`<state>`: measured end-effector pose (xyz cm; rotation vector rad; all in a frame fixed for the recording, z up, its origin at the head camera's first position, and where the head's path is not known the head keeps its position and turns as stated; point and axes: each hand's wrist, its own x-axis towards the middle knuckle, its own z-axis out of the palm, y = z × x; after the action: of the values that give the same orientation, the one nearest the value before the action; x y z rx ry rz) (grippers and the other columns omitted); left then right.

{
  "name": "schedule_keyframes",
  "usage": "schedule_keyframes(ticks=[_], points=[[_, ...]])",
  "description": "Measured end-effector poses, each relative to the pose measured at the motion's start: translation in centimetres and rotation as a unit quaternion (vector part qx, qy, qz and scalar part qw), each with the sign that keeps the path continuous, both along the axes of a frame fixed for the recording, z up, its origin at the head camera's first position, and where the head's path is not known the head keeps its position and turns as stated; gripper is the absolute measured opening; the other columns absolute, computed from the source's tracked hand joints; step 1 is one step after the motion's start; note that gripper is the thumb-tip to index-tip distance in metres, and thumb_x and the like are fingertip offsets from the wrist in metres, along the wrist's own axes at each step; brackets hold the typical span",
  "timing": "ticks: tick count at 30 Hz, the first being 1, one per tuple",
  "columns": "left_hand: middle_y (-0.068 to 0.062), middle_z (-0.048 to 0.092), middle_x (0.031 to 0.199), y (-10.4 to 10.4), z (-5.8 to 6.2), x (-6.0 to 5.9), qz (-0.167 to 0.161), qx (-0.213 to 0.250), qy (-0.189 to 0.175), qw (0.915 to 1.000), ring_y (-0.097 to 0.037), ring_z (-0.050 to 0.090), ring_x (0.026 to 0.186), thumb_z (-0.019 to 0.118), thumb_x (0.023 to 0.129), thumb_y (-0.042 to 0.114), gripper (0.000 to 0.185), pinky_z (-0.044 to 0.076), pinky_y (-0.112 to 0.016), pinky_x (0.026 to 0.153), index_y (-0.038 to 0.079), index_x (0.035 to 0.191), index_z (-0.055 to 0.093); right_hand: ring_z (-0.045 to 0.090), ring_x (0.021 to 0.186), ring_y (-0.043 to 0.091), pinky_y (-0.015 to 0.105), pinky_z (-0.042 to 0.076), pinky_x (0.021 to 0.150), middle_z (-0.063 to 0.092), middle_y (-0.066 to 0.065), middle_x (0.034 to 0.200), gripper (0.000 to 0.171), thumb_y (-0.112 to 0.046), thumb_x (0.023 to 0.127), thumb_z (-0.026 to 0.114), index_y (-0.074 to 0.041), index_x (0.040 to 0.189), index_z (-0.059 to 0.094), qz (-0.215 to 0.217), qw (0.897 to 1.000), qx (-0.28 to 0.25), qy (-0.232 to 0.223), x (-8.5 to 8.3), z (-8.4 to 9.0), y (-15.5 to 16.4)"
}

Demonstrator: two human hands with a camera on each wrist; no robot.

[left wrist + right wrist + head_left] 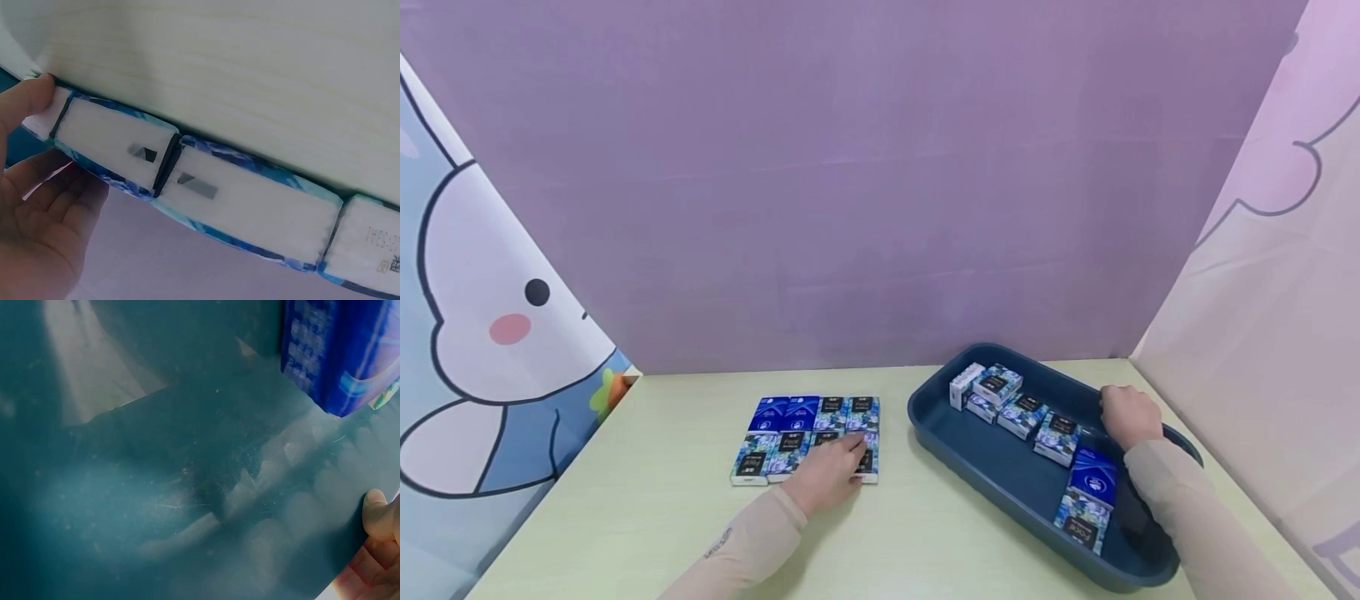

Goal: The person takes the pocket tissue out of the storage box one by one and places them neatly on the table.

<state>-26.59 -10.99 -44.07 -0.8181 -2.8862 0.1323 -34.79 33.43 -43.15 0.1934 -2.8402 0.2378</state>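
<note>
Two rows of small tissue packs lie side by side on the table, two plain blue packs [801, 413] at the back left and flowered packs [790, 448] around them. My left hand [826, 475] pinches the flowered tissue pack [870, 463] at the front right corner, thumb at its near end and fingers over its top. In the left wrist view, the thumb and fingers of that hand [50, 219] stand either side of the end pack [47, 119]. My right hand [1131, 417] grips the right rim of the dark blue tray [992, 492]; its thumb [378, 515] presses the inner wall.
Inside the tray lie several flowered tissue packs [1057, 438], some stacked or tilted at the far end, and a blue pack [1093, 477]. The tray stands at an angle on the pale table [647, 500]. A purple backdrop [880, 192] rises behind it.
</note>
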Motion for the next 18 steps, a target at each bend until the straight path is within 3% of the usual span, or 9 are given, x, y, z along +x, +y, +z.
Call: schedule_keyframes(ticks=[18], points=[[-0.013, 0.056, 0.126, -0.01, 0.21, -0.02, 0.003, -0.006, -0.006, 1.0000, -0.026, 0.063, 0.098, 0.072, 0.078, 0.028, 0.053, 0.055, -0.028, 0.078, 0.002, 0.122, 0.057, 0.056, 0.055, 0.037, 0.048, 0.045, 0.043, 0.062, 0.024, 0.069, 0.007, 0.000, 0.080, 0.060, 0.006, 0.077, 0.062, -0.001, 1.000, 0.004, 0.005, 0.09, 0.09, -0.14]])
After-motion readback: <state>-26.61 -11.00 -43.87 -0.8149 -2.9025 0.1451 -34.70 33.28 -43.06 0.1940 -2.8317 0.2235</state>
